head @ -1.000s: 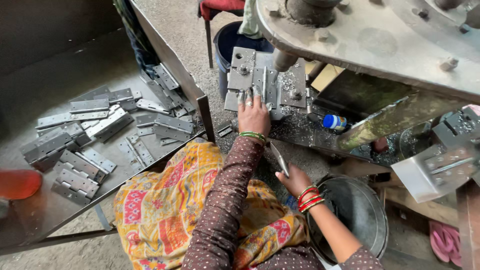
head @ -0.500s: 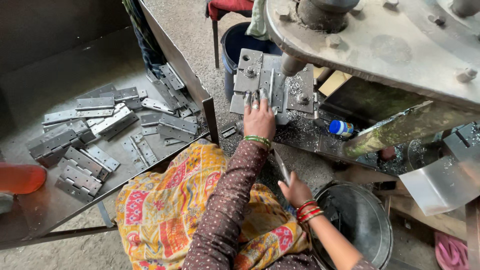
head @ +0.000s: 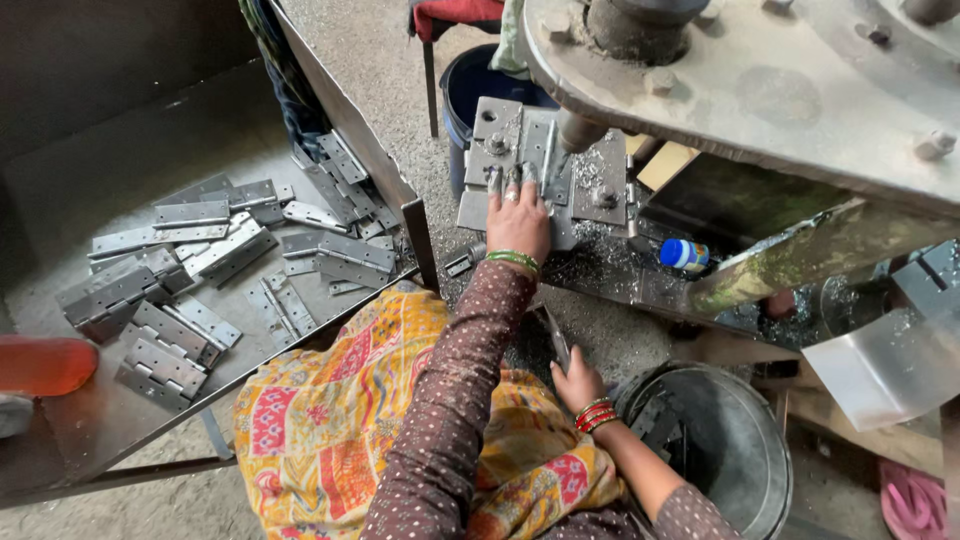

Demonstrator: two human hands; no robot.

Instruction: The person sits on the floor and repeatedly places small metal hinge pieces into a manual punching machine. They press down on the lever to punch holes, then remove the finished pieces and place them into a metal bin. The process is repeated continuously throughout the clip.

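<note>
Workshop floor, press bed (head: 600, 275): left hand (head: 518, 222) flat, fingers spread on grey steel hinge plate (head: 545, 165); right hand (head: 575, 382) gripping another hinge (head: 553, 335). Pressed hinges heap (head: 190, 270) on left tray; more in round metal bucket (head: 715, 450).

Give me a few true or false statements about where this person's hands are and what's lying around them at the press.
1. The left hand rests on the metal plate under the press. True.
2. The right hand is raised to the same plate. False: it is low, beside the metal bucket, holding a thin metal piece.
3. Many hinges lie on the tray at the left. True.
4. The bucket is filled to its rim. False: only a few metal pieces show inside.
</note>
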